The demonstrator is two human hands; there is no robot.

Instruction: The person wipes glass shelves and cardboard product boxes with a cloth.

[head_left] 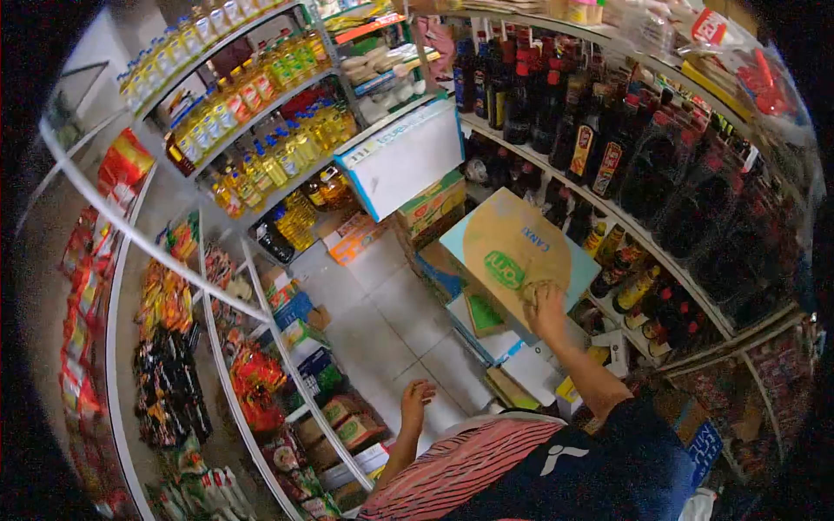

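My right hand [545,306] lies against the face of a large cardboard box [486,239] that bears a green logo and the blue word "CANXI". Its fingers are extended on the cardboard and not wrapped round an edge. Lower and to the left, my left hand [418,401] hangs over the tiled floor with its fingers loosely apart and nothing in them. Beneath the big box are more cartons, among them a green and brown box [483,314], partly covered by it.
Shelves of dark sauce bottles [584,143] line the right. Oil bottles [287,156] fill racks at the back left, and snack packets [165,369] hang at the left. A white box with blue edges [408,161] stands behind the carton. Floor tiles [400,326] run between.
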